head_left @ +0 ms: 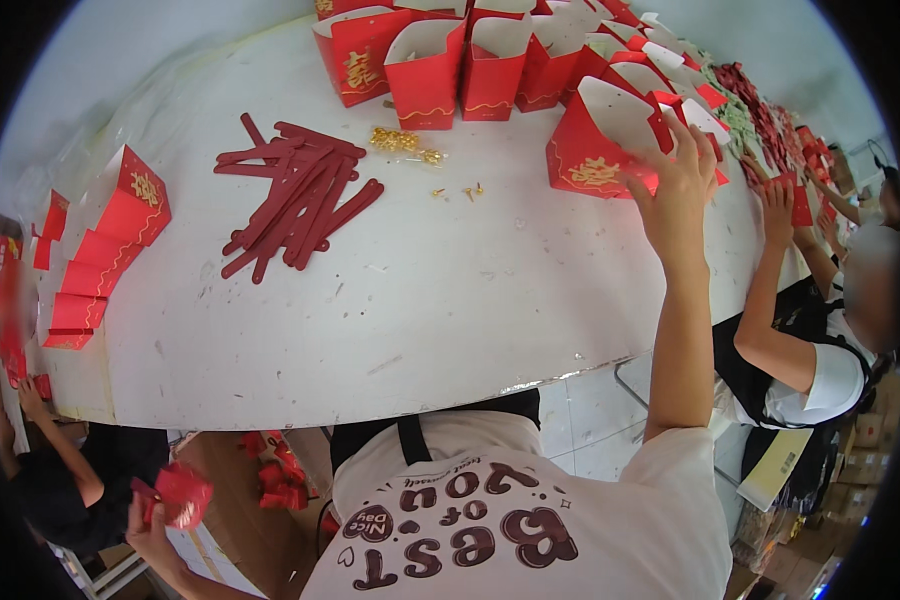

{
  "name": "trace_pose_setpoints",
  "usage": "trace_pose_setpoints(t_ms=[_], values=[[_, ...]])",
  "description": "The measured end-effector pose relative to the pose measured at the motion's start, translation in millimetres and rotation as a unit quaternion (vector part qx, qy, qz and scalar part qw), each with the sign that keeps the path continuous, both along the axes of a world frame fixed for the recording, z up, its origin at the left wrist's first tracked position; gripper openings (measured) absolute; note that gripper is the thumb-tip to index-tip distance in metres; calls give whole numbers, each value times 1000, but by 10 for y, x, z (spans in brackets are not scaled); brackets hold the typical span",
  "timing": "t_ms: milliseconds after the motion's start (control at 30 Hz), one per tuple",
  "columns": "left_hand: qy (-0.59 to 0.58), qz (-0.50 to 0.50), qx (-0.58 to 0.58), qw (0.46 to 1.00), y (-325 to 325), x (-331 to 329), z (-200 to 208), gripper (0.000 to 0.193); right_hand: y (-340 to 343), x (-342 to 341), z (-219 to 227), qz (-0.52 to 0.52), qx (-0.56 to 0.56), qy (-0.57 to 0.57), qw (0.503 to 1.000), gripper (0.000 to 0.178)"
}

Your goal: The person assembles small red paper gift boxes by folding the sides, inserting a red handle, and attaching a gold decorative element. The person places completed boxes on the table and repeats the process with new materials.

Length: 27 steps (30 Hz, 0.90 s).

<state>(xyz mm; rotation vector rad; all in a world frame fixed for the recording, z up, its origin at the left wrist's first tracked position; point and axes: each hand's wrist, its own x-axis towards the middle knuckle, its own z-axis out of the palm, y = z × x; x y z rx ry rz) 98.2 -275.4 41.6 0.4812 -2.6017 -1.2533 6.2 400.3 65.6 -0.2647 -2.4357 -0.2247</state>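
Two bare hands are busy around red boxes, the nearer one low beside the worker's pale printed shirt (pixel 450 530). That left hand (pixel 148 532) is curled nearly closed, thumb and fingers pinching the edge of a blurred red piece (pixel 186 496), held out past the table's near edge; a dark red strip seems to show at the grip. Just beyond it, beneath the tabletop, I can see a pile of red items (pixel 283 482).

Across the white table (pixel 450 310), a loose heap of dark red strips (pixel 305 195) lies crisscrossed left of the middle. Near its far right end sit a bundle of gold fasteners (pixel 395 140) and a few loose gold pins (pixel 468 194).

Over on the right, the right hand (pixel 678 205) reaches out with thumb and fingers spread wide apart at the corner of an upright, open-topped box (pixel 585 165); the thumb is against its front, but I can't tell whether the hand really grips it. Behind stand rows of similar red boxes (pixel 425 85), white inside, and more of them line the table's left side (pixel 138 205).

To the right a co-worker's hand (pixel 776 212) is raised near further red pieces, and at the far left another person's hand (pixel 34 400) works by the table edge.
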Motion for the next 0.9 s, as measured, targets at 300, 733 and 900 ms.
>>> trace_pose_setpoints(t_ms=[300, 733, 900], values=[[-131, 218, -203, 946, -1435, 919, -2701, 44, -1189, 326, 135, 284, -261, -59, 921, 24], [225, -381, 302, 844, 3025, -833, -657, 104, -2111, 369, -659, 535, -634, 1, 558, 52], [270, -412, 218, 842, 2877, -814, -751, 76, -1970, 334, -882, 531, -650, -48, 542, 57]])
